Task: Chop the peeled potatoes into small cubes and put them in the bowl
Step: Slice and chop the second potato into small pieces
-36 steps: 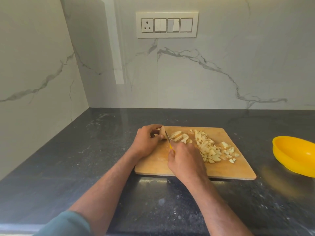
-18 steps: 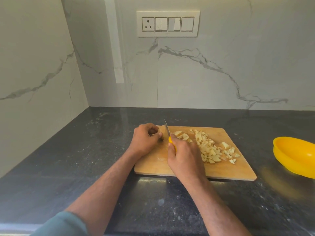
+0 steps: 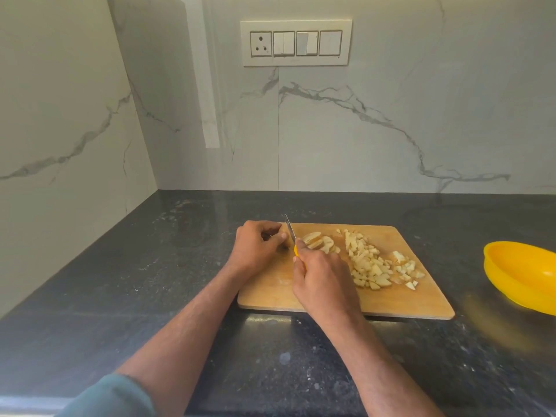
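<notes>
A wooden cutting board lies on the dark counter. My left hand rests at the board's far left corner, fingers curled round a small potato end that is almost hidden under the fingertips. My right hand grips the yellow handle of a knife, whose blade points away from me and stands right beside my left fingertips. Freshly cut potato slices lie just right of the blade. A heap of potato cubes covers the middle and right of the board. The yellow bowl sits on the counter to the right, partly cut off by the frame.
The dark speckled counter runs into a corner of white marble walls at the left and back. A switch panel is on the back wall. The counter's front edge lies near my elbows.
The knife finished a cut through the potato, lifted, and now stands close against my left fingertips. More slices lie right of the blade, and less potato shows under my left hand.
</notes>
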`<action>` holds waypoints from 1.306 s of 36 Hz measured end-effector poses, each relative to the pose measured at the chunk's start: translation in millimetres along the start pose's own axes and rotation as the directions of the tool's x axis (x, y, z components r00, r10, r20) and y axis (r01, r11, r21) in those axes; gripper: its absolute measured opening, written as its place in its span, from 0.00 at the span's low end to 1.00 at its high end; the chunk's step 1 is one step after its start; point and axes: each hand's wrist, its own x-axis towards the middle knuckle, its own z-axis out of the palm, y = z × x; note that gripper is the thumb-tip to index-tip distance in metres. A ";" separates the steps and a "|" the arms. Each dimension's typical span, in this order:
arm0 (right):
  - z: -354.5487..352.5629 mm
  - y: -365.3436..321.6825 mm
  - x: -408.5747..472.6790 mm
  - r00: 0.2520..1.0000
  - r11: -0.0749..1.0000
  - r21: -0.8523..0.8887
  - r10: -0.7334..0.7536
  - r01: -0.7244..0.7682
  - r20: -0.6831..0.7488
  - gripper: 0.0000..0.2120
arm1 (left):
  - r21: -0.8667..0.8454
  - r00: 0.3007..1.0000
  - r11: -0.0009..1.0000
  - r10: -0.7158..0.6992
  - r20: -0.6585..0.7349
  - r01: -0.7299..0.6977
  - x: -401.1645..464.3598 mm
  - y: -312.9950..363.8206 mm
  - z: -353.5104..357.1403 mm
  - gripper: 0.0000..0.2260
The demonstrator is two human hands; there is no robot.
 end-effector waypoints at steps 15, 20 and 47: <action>9.9 -0.7 9.5 0.999 1.000 -0.028 0.008 -0.007 0.041 0.19 | -0.071 0.997 0.994 -0.078 0.016 0.079 1.9 5.1 -2.4 0.07; 13.3 -3.1 12.3 1.000 0.998 -0.068 -0.013 0.015 0.025 0.19 | -0.076 0.994 0.991 -0.108 -0.001 0.108 2.1 5.2 -2.2 0.06; 11.6 -14.0 22.9 0.989 0.996 -0.081 0.054 -0.043 0.137 0.13 | -0.063 0.993 0.991 -0.115 -0.012 0.114 8.3 -6.0 1.9 0.08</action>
